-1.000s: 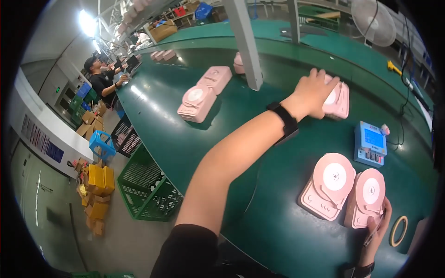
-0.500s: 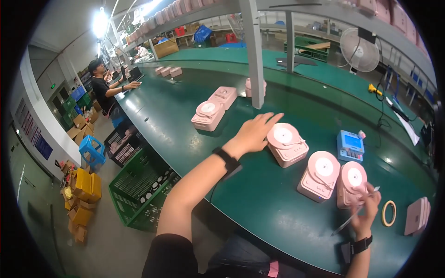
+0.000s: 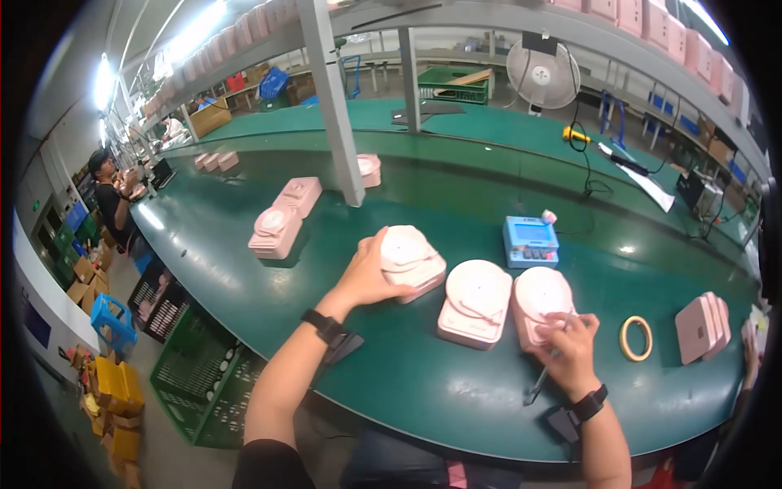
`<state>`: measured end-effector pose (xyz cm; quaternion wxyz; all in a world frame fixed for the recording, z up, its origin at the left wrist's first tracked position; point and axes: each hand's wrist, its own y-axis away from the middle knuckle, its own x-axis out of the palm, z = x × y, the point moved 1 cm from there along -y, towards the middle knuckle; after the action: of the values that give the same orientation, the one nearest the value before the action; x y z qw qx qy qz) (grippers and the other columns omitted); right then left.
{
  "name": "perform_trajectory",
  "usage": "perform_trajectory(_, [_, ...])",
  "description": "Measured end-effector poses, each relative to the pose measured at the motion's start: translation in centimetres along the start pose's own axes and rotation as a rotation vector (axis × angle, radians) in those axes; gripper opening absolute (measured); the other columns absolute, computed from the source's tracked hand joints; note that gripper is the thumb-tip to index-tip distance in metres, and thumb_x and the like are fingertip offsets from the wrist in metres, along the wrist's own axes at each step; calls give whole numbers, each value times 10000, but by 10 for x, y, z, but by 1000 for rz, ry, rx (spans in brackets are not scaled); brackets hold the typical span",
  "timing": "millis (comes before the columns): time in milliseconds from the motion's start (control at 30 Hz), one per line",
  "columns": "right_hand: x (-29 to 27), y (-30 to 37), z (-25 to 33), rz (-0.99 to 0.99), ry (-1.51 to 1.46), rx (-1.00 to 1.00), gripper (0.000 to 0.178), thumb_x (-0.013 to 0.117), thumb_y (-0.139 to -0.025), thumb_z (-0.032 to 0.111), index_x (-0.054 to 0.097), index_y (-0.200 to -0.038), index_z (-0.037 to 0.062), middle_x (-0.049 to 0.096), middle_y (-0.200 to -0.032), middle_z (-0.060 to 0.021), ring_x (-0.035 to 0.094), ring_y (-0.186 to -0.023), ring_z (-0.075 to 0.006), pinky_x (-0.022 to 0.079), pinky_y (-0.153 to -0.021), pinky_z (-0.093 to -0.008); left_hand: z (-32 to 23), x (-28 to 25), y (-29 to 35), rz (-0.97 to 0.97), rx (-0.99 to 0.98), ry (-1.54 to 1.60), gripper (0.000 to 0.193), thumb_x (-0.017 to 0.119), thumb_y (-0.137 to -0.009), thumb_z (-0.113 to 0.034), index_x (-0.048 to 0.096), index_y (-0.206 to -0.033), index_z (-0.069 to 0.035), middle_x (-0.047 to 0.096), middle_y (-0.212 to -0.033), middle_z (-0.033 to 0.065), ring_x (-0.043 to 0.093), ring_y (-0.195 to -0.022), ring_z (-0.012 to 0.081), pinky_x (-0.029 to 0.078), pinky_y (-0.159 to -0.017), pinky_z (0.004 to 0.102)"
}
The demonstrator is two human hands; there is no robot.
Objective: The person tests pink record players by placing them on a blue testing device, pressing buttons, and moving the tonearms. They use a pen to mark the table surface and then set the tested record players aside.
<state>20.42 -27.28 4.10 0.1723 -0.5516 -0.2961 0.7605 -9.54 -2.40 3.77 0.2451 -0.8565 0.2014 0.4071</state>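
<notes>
My left hand [image 3: 364,275] grips the left side of a pink, record-player-shaped device [image 3: 414,259], thumb at its front edge and fingers behind it. Beside it on the green table stands a second device of the same kind [image 3: 475,306], untouched. A third one [image 3: 542,295] is just right of that, and my right hand [image 3: 573,346] is closed at its front right corner. From under the right fingers a thin, pointed metal tool [image 3: 536,386] sticks out toward the table; its exact kind is unclear. Those fingers partly hide the third device's controls.
Behind the devices stands a blue box with a screen [image 3: 531,242]. To the right lie a tape roll [image 3: 635,338] and upright pink cases [image 3: 702,328]. Farther left are more pink devices [image 3: 285,218] and a grey post [image 3: 330,102]. Another person [image 3: 114,196] works at the far left.
The view has swung right. My left hand, earlier spread beside the left device, now grips it. My right hand has come to the third device's front corner, still with the thin tool.
</notes>
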Motion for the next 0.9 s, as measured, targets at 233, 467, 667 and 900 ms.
perform_trajectory(233, [-2,-1,7,-4,38,-92,291,804,-610,151,643,-848,104,674,-909,-57,601,-1046,-231,305,-944,-471,6,0,10,313,211,540,1152,843,-622,-214,84,-1473,-49,303,-1434,209,317,-1333,284,236,-1113,359])
perform_trajectory(467, [9,-2,-7,-71,-34,-69,286,821,-588,86,608,-777,62,684,-863,-75,644,-1013,-267,373,-946,-511,8,-1,8,312,159,520,1187,853,-614,-215,47,-1473,-69,308,-1436,209,306,-1346,287,227,-1119,356])
perform_trajectory(667, [8,3,-9,-42,-96,2,276,814,-610,51,616,-803,61,685,-782,-103,632,-1064,-301,378,-963,-518,9,-1,12,344,114,565,1178,847,-609,-217,64,-1477,-76,252,-1469,186,256,-1371,274,192,-1128,359])
perform_trajectory(900, [4,11,-23,-46,-224,44,315,787,-657,31,473,-679,49,700,-834,-137,634,-1061,-296,342,-1023,-526,10,0,15,341,125,597,1164,838,-613,-211,72,-1479,-79,241,-1475,165,247,-1371,261,186,-1127,358])
